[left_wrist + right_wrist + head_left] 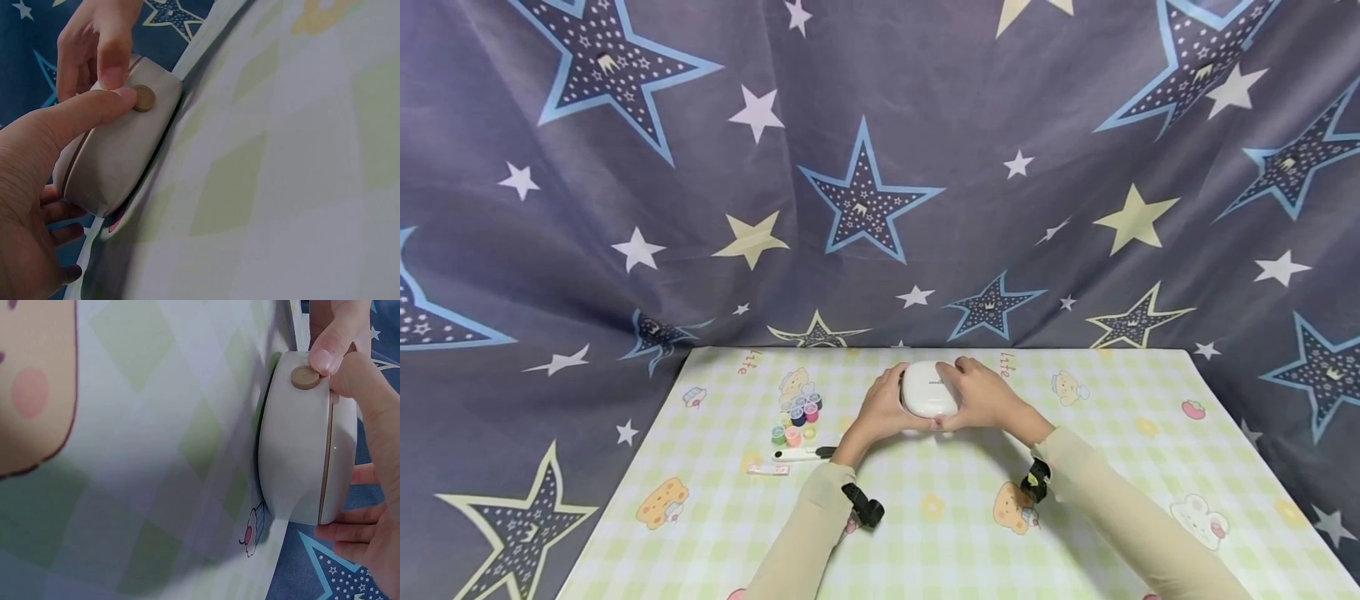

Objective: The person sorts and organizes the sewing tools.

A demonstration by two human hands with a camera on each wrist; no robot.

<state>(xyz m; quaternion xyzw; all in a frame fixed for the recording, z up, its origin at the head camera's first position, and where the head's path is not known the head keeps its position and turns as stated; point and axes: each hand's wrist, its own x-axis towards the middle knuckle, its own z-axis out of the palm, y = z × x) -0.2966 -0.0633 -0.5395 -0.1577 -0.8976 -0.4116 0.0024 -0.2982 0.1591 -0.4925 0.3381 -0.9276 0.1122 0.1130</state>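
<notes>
A white, rounded case (928, 390) with a gold seam and a round gold button (144, 99) rests on the table toward its back edge. My left hand (882, 410) holds the case from the left, its thumb at the button in the left wrist view. From the right, my right hand (983, 398) grips the same case, with fingers over the lid and thumb at the front near the button (305, 377). Along the seam the lid (342, 450) and base meet. What lies inside the case is hidden.
Left of the hands lie several small coloured spools (798, 415) in a cluster. A white tool with a black end (797, 454) lies below them, partly behind the left wrist, beside a small pink-and-white strip (767, 470). A star-patterned curtain (865, 208) hangs behind the checked tablecloth (700, 550).
</notes>
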